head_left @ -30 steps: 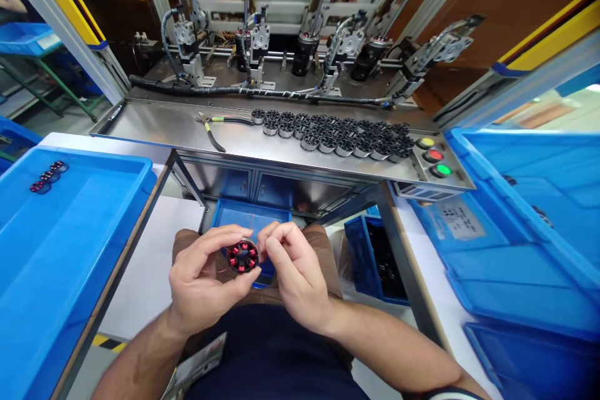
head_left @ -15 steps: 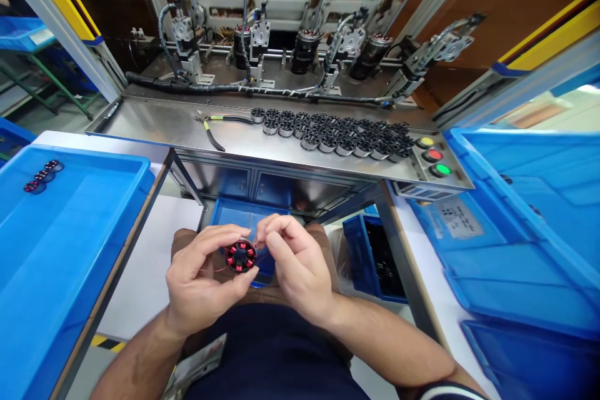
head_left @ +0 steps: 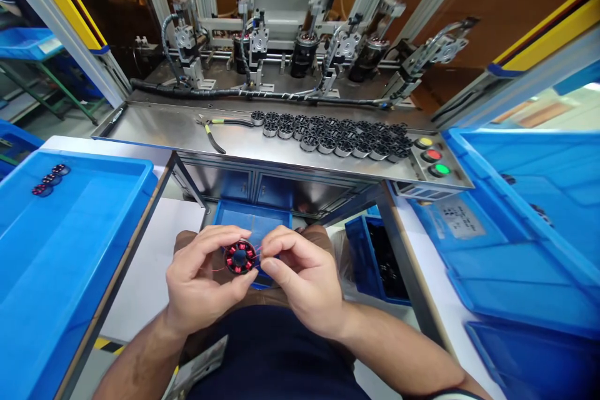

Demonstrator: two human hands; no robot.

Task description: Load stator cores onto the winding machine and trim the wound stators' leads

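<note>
Between the thumb and fingers of my left hand (head_left: pixel 201 275) is a round motor stator (head_left: pixel 240 257) with red wire coils on a black core, its open face toward me. Thin red wire ends (head_left: pixel 257 252) come off its right side, and another trails out on the left. My right hand (head_left: pixel 302 275) is closed in a pinch at those right-hand wire ends, just beside the stator. Both hands are above my lap, over a blue tray (head_left: pixel 253 215) lower down.
Cutting pliers (head_left: pixel 213 131) and rows of black unwound stators (head_left: pixel 344 136) lie on the metal ledge, beside a button panel (head_left: pixel 434 156). Behind stands a winding machine (head_left: pixel 304 53). A blue tray (head_left: pixel 94 219) holds several wound stators at left; blue bins (head_left: pixel 506 200) stand at right.
My right hand has shifted slightly right and down, its fingers now pinching lower on the wires beside the stator. My left hand keeps the stator almost in place. The view has moved slightly.
</note>
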